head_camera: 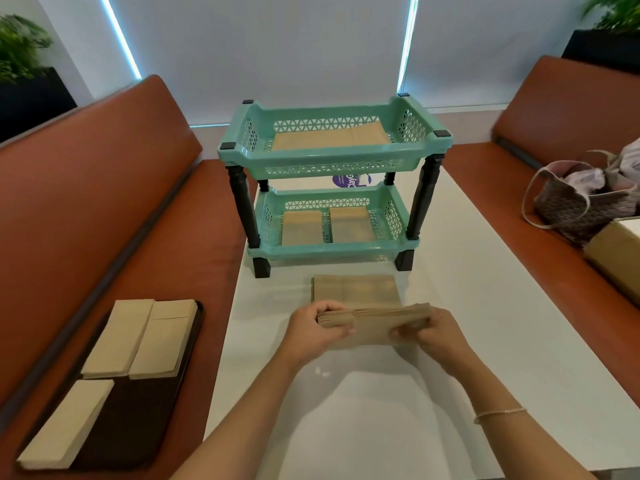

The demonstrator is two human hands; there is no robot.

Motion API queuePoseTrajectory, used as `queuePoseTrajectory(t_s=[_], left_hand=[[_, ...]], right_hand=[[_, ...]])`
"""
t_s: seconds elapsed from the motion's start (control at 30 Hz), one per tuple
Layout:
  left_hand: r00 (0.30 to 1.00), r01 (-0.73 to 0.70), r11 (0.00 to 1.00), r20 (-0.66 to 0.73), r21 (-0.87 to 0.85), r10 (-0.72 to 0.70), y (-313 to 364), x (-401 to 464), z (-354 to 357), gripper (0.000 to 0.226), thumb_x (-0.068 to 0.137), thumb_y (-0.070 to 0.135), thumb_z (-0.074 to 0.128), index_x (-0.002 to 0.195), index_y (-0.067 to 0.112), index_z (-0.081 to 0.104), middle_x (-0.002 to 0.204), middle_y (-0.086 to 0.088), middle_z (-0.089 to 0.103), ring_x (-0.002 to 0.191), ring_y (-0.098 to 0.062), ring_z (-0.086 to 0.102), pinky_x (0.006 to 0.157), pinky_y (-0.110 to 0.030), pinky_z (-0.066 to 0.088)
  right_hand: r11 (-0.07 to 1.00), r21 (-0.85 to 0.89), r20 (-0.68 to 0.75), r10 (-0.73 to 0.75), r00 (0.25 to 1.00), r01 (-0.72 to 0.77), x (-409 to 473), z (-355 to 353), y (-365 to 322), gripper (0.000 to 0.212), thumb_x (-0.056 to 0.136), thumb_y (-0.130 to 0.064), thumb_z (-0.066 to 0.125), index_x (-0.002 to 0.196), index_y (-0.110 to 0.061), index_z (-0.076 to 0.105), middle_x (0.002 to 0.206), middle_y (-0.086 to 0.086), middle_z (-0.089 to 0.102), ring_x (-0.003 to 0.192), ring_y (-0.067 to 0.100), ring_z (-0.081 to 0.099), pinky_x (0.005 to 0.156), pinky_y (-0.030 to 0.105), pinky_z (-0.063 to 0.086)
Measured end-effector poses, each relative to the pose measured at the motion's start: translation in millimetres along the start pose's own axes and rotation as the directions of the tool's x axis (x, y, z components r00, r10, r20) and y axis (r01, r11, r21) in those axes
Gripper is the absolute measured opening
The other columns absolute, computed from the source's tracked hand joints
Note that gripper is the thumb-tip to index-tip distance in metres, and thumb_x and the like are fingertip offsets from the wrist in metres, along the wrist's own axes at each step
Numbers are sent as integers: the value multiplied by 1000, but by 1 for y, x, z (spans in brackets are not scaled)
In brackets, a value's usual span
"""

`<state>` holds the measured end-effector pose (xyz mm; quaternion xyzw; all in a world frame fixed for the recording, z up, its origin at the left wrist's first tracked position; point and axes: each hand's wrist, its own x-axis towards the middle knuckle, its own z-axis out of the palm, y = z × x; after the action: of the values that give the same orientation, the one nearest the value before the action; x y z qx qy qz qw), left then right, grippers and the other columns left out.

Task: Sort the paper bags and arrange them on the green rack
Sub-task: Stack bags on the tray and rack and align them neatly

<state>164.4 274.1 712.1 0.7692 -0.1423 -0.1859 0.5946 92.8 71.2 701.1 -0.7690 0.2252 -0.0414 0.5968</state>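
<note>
A two-tier green rack (pixel 334 166) with black legs stands on the white table (pixel 467 306). Its top basket holds flat brown paper bags (pixel 330 137); the lower basket holds two smaller piles side by side (pixel 327 226). In front of the rack lies another flat pile of bags (pixel 356 288). Just nearer, I hold a stack of brown paper bags (pixel 375 322) over the table by both ends. My left hand (pixel 317 332) grips its left end and my right hand (pixel 436 336) grips its right end.
A dark tray (pixel 138 420) on the left orange bench carries three piles of paler paper bags (pixel 138 337). On the right bench sit a woven handbag (pixel 585 199) and a cardboard box (pixel 616 258). Potted plants stand behind both benches.
</note>
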Motion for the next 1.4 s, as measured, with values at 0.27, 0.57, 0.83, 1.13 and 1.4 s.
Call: queuePoseTrajectory(t_s=[0.27, 0.57, 0.83, 1.13, 1.4], left_hand=[[992, 2, 958, 117, 285, -37, 15, 12, 9, 37, 81, 11, 69, 117, 16, 63, 102, 3, 66, 97, -15, 61, 83, -26, 51], [987, 162, 972, 37, -173, -158, -13, 5, 36, 43, 79, 5, 73, 118, 11, 55, 106, -3, 66, 99, -17, 61, 81, -21, 51], [994, 82, 982, -58, -168, -93, -5, 14, 28, 41, 78, 10, 74, 114, 19, 56, 106, 0, 65, 101, -17, 61, 84, -27, 50], [998, 60, 988, -23, -145, -64, -13, 10, 31, 52, 77, 16, 76, 123, 13, 53, 113, -4, 64, 108, -21, 59, 91, -33, 51], [999, 12, 975, -35, -222, -21, 25, 20, 22, 37, 69, 11, 81, 99, 20, 63, 95, 6, 67, 90, -8, 63, 82, -22, 51]], right_hand=[[989, 14, -22, -148, 989, 149, -1, -19, -61, 35, 67, 9, 74, 85, -20, 66, 69, 1, 63, 66, 13, 57, 60, 19, 48], [993, 116, 81, -23, 996, 14, -12, 34, -17, 39, 74, 17, 61, 97, -14, 59, 87, 5, 66, 84, 23, 62, 62, 20, 52], [998, -47, 82, -43, 996, 47, 1, 39, -13, 27, 79, 10, 56, 97, -8, 62, 88, 13, 66, 81, 26, 60, 68, 36, 51], [998, -52, 124, -20, 992, 27, 4, 43, -1, 34, 76, 11, 61, 102, -10, 61, 94, 12, 66, 88, 26, 63, 75, 33, 54], [998, -53, 98, 19, 995, -14, 6, 47, 6, 36, 78, 9, 63, 99, -18, 56, 86, -3, 64, 85, 21, 61, 73, 28, 51]])
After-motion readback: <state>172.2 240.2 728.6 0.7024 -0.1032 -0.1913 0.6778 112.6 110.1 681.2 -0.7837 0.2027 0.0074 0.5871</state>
